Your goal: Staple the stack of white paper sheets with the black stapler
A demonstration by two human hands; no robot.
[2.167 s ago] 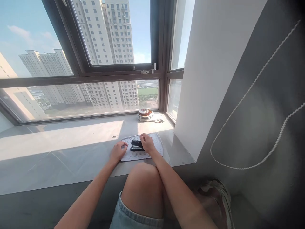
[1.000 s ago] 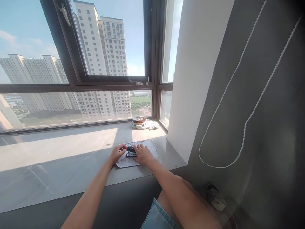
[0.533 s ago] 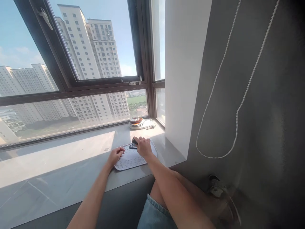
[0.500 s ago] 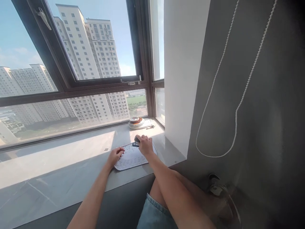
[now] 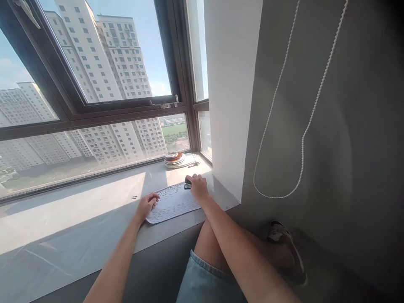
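Note:
A white sheet (image 5: pixel 173 204) printed with rows of small marks lies on the grey window sill (image 5: pixel 72 210). My left hand (image 5: pixel 146 205) rests on the sheet's left edge with its fingers curled and pressed down. My right hand (image 5: pixel 198 186) is closed over a small black stapler (image 5: pixel 187 184) at the sheet's far right corner; only the stapler's left end shows past my fingers.
A stack of plates (image 5: pixel 175 159) with a small dark object beside it sits in the sill's far corner. A white wall pillar (image 5: pixel 232 92) and a grey wall with a hanging bead chain (image 5: pixel 277 126) stand to the right. A shoe (image 5: pixel 285 248) lies on the floor.
My right hand has slid the stapler from the middle of the sheet toward its far right corner. My left hand has stayed on the left edge. The view has swung right.

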